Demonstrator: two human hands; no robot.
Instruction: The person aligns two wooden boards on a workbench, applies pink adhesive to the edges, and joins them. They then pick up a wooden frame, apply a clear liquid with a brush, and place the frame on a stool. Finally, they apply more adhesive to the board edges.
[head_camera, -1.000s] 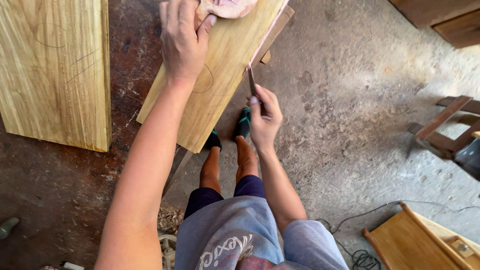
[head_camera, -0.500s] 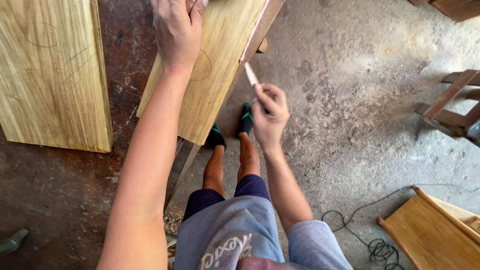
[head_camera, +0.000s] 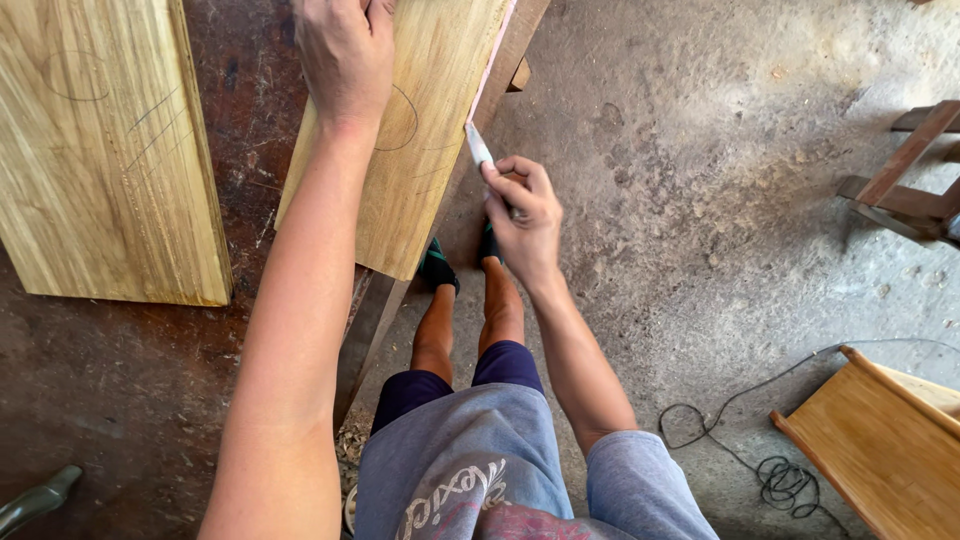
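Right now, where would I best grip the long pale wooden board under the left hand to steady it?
Grip the long pale wooden board flat from above, as the left hand does. Its broad face lies open; the right hand works a small pale-tipped tool along the right edge.

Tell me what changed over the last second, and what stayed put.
The right hand slid its small blade further up the right edge of the tilted plank. The view also shifted, so the plank's top has left the picture. The left hand stays pressed flat on the plank; the second plank lies unmoved.
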